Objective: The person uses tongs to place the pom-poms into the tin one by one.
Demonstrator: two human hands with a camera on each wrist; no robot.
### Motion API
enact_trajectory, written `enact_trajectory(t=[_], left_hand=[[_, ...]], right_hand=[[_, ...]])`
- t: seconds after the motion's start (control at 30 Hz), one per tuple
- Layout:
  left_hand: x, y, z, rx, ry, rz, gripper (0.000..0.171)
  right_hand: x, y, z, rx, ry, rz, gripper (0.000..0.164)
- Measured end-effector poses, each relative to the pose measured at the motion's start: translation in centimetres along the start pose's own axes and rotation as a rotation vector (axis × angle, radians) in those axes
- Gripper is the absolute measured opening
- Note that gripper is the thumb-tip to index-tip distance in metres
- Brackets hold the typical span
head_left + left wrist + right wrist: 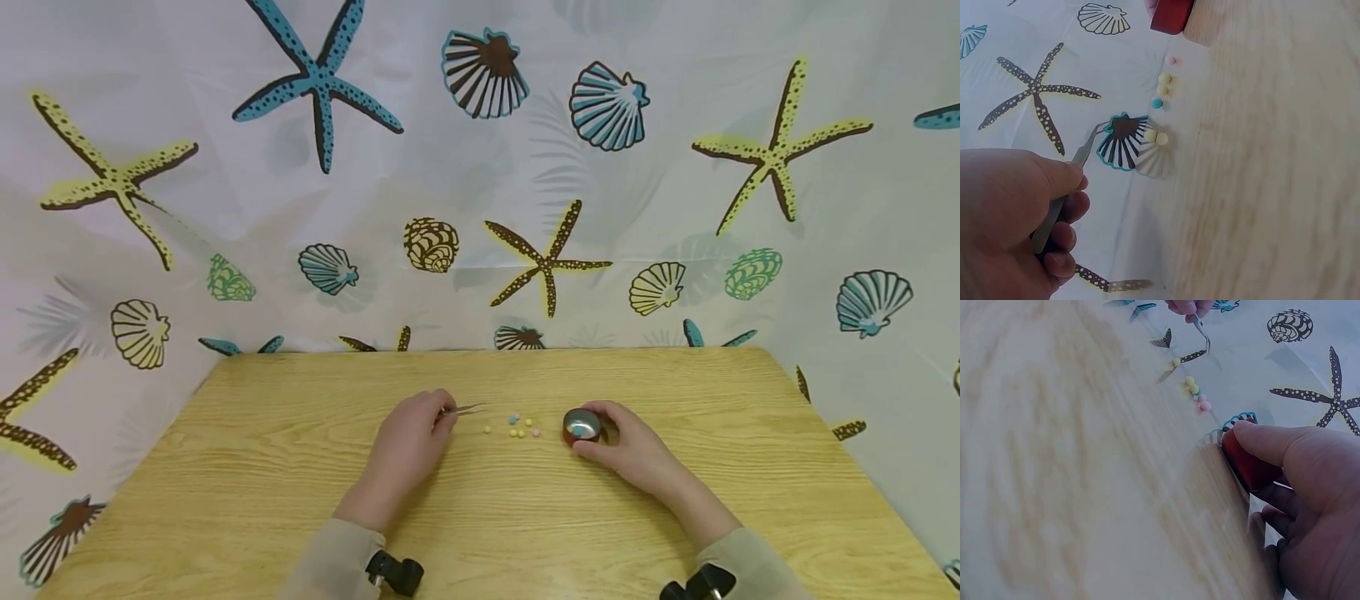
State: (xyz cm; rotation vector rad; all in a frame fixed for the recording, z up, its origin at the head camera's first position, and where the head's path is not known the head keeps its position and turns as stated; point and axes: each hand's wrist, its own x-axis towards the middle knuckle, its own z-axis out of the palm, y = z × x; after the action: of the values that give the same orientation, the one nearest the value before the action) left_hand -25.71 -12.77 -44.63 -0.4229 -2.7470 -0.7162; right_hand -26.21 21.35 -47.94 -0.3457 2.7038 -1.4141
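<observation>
My left hand point(408, 437) grips a pair of tweezers point(1082, 152) between thumb and fingers. Their thin bent tips point right, toward several small round beads in yellow, pink and blue. A yellow bead point(487, 430) lies closest to the tips, and a pink bead point(536, 433) sits farther right. With thumb and fingers around its sides, my right hand point(633, 450) holds a small round tin point(1249, 456), red outside and silvery inside. The tin's mouth faces up in the head view, and something blue point(577, 431) shows inside it.
All of this is on a light wood-grain table point(480, 517). Behind it and at both sides hangs a white cloth point(465, 183) printed with starfish and shells. Black camera mounts point(395, 573) sit at both sleeves.
</observation>
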Motion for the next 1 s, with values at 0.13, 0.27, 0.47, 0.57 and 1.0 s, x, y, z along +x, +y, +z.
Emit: enact_trajectory(t=[0.13,0.27,0.47,0.57,1.0], left_hand=[[-0.2,-0.5,0.0,-0.003,-0.023,0.008,0.004],[-0.3,-0.9,0.2,0.004,-0.055,0.014,0.004],[-0.3,-1.4,0.5,0.005,-0.085,0.018,0.004],[-0.3,-1.6,0.7,0.004,-0.096,0.019,0.004],[-0.3,-2.0,0.9,0.016,-0.128,0.016,0.004]], right_hand=[[0.0,0.0,0.0,-0.001,0.0,0.0,0.066],[0.0,0.0,0.0,-0.001,-0.001,0.004,0.067],[-0.1,0.0,0.0,-0.006,-0.002,0.001,0.067],[0.0,0.0,0.0,-0.006,0.001,0.0,0.067],[0.0,0.0,0.0,-0.006,-0.001,0.001,0.065]])
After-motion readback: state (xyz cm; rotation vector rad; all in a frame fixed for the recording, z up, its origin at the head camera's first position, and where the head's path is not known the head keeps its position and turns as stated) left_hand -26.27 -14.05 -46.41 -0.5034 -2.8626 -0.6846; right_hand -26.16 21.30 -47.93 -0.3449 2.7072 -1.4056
